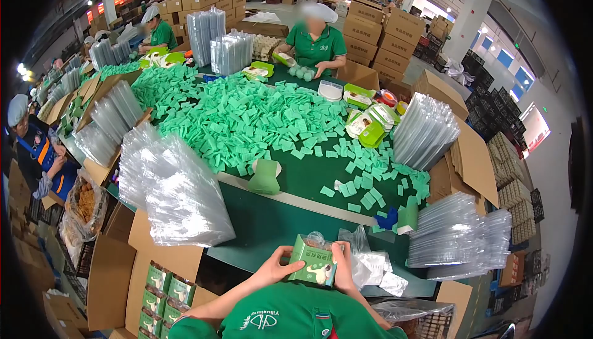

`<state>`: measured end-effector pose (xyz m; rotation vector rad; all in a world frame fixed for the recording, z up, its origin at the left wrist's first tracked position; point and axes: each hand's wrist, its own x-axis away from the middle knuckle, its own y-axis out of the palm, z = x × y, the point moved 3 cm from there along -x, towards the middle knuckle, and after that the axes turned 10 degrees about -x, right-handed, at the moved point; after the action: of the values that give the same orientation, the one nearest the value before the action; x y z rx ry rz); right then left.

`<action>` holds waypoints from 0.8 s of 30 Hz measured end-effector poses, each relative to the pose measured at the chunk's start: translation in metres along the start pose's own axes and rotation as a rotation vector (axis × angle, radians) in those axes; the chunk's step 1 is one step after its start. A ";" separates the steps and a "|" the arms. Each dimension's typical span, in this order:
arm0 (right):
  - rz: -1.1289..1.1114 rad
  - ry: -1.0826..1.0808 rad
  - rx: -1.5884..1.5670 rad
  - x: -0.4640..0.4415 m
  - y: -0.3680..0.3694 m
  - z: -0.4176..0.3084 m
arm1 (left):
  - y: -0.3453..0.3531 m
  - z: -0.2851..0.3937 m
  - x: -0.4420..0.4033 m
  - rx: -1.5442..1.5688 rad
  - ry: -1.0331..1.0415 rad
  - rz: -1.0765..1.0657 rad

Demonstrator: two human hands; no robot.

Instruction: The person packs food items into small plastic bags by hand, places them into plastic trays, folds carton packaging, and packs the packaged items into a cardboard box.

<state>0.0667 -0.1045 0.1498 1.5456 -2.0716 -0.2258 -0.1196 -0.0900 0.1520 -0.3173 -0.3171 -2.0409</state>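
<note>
The left hand and right hand gripped a green box between them, by the near edge of the table. Green packets lay heaped farther back, and an open carton of similar boxes stood to the left.

The box looks smooth card, the stack glossy plastic, the carton matt cardboard.

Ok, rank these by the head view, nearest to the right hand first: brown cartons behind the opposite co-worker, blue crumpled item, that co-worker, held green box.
1. Held green box: touching the right hand.
2. Blue crumpled item: ahead, slightly right.
3. Opposite co-worker: well ahead.
4. Brown cartons: behind that co-worker, toward the view's right.
</note>
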 end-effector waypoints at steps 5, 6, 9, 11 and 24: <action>0.009 0.001 0.016 -0.001 -0.002 0.002 | -0.002 0.001 0.001 0.003 -0.007 -0.012; 0.012 -0.012 0.033 -0.001 -0.002 0.003 | -0.002 0.000 0.002 0.009 -0.005 -0.010; 0.017 -0.047 0.067 -0.004 -0.005 0.006 | -0.001 -0.002 0.000 0.020 0.005 -0.018; 0.013 -0.045 0.070 -0.005 -0.006 0.008 | -0.002 -0.005 -0.001 0.025 0.005 -0.028; -0.252 0.438 -0.425 0.005 0.002 0.021 | -0.018 -0.015 0.007 0.076 0.092 -0.170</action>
<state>0.0534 -0.1117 0.1350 1.4309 -1.3864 -0.3575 -0.1403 -0.0930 0.1392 -0.1533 -0.3744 -2.1968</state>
